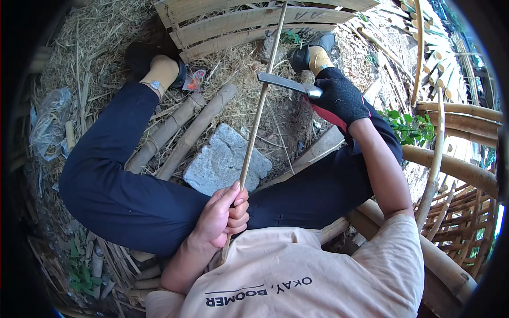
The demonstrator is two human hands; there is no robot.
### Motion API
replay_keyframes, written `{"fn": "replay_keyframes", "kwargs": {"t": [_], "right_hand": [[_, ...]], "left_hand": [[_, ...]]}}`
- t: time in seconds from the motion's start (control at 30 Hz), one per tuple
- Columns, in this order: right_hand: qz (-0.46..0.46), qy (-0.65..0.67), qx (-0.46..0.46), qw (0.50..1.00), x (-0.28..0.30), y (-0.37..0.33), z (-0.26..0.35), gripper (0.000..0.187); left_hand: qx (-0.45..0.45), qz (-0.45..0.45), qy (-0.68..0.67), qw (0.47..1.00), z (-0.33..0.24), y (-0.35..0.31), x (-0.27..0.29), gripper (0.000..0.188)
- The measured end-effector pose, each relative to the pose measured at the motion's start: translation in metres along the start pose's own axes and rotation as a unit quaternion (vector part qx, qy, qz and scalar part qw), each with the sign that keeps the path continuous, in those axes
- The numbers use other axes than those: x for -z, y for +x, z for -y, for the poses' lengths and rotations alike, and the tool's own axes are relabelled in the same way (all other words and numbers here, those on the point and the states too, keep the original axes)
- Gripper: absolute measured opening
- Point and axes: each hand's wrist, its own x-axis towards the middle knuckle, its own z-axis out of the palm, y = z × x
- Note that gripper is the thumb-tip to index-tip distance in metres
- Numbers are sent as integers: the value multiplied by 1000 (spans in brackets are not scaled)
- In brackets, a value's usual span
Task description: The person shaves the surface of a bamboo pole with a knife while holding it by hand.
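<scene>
1 long, slender bamboo strip (255, 127), pale tan.

Tan and Navy, With a Streak of Pink

From here I see a black glove (343, 98) edged in pinkish red, a steel-grey bladed tool (286, 84) and a light tan stick (259, 114). The trousers (119, 185) are dark navy, the shirt (318, 267) pale peach-beige with black lettering (236, 298), the stone (222, 161) mottled light grey, the leaves (409, 127) green.
</scene>
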Motion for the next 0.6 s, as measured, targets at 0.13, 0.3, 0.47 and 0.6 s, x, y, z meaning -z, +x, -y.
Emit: {"fn": "replay_keyframes", "kwargs": {"t": [0.13, 0.3, 0.47, 0.6], "right_hand": [[79, 100, -67, 990, -1, -16, 18, 39], [35, 152, 113, 981, -4, -36, 55, 28], [147, 119, 131, 973, 2, -49, 68, 24], [149, 60, 115, 980, -7, -46, 62, 23]], "left_hand": [[-5, -2, -7, 1000, -1, 3, 0, 36], [-8, -10, 0, 1000, -2, 1, 0, 35], [-17, -18, 20, 1000, 1, 4, 1, 36], [-23, -38, 48, 998, 3, 6, -1, 36]]}}
